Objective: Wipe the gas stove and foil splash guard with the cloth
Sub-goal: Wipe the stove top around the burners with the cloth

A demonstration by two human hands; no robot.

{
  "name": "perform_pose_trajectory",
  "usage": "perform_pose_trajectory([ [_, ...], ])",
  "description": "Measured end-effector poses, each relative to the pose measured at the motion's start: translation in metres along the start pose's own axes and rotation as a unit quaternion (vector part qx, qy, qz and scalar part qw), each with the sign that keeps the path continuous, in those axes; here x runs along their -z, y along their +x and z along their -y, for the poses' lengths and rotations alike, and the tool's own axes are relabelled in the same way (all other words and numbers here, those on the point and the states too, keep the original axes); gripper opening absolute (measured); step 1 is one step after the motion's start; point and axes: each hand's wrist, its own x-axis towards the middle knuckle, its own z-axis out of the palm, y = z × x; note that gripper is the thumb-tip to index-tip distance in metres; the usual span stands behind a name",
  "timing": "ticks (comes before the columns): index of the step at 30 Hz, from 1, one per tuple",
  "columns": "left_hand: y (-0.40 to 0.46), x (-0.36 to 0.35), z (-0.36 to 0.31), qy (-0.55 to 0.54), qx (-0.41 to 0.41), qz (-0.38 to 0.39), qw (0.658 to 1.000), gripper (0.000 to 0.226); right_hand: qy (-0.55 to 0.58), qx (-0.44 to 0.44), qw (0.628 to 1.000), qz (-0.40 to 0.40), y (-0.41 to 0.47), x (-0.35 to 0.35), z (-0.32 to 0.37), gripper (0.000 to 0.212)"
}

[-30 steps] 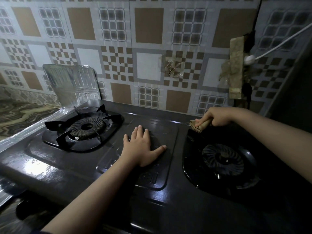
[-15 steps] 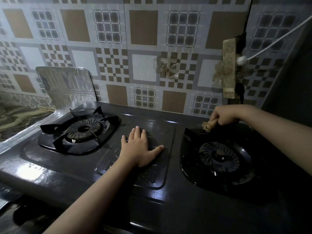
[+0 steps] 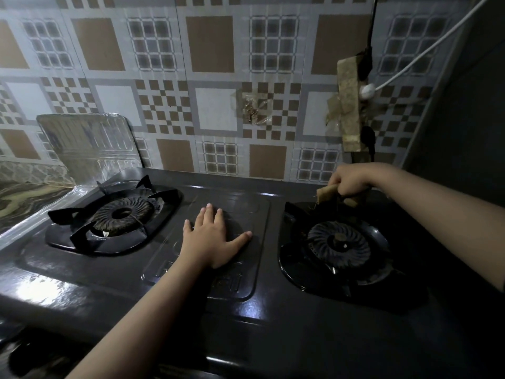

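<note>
Right hand (image 3: 351, 180) slid rightward, clamped on cloth (image 3: 326, 192) at stove (image 3: 273, 324) back edge, right of frame; left hand (image 3: 214, 239) flat, fingers apart. Foil splash guard (image 3: 87, 143), upper left, likely unwiped.

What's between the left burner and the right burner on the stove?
Head view: the left hand lies flat on the stove's raised centre panel, between left burner and right burner.

No legible text — embossed marks on gas stove (image 3: 232, 283) centre panel too dark to read.

Left hand (image 3: 216, 236) flat — right hand (image 3: 351, 180) clenched
</note>
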Motion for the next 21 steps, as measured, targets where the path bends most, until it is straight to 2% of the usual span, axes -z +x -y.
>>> perform_pose_trajectory([
  [5,0.001,-0.002,0.001,0.001,0.002,-0.003,1.000,0.100,0.044,0.033,0.998,-0.022,-0.005,-0.008,-0.014,0.041],
  [12,0.000,-0.001,0.000,0.002,-0.001,-0.001,1.000,0.100,0.086,-0.025,0.994,-0.056,-0.012,-0.013,-0.001,0.023],
  [18,0.002,-0.002,0.001,-0.003,-0.003,-0.004,1.000,0.101,0.016,-0.074,0.992,-0.098,-0.009,-0.027,0.015,0.008],
  [21,0.002,-0.002,0.001,-0.006,-0.003,-0.002,1.000,0.101,-0.008,-0.044,0.994,-0.096,-0.010,-0.031,0.005,0.028],
])
